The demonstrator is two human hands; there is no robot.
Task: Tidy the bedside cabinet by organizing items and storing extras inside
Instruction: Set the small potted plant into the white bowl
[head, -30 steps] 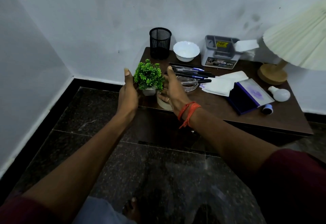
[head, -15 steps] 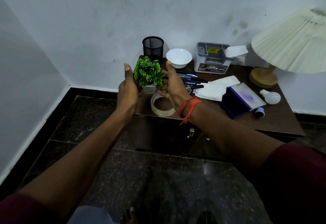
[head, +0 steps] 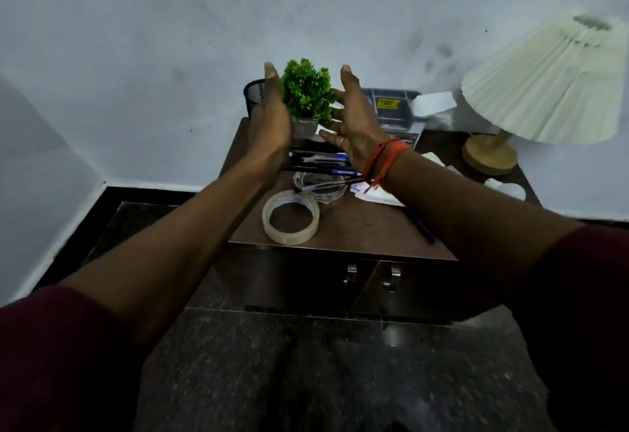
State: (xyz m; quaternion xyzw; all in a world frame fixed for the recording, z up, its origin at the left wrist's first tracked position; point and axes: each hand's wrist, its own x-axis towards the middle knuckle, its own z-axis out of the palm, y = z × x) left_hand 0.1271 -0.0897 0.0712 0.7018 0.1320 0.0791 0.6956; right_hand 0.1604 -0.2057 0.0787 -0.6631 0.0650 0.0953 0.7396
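The bedside cabinet's tabletop [head: 357, 231] is crowded, with a pleated lamp [head: 544, 91] at its 2 o'clock corner. Toward 11 o'clock, the small potted plant [head: 306, 94] is held upright between two hands. The left hand [head: 269, 125] is pressed flat at the plant's 9 o'clock, fingers straight. The right hand [head: 357, 125] is spread at 3 o'clock, its contact not discernible. A tape roll [head: 292, 237] lies at the plant's 6 o'clock.

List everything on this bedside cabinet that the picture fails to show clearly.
Head view only:
1. The mesh cup is mostly behind the left hand.
2. Of the white bowl, only a sliver shows past the plant pot and the right hand.
3. The label on the grey box is too blurred to read.
4. The lamp shade is cut by the right edge.
5. The inside of the cabinet is hidden; its doors are shut.
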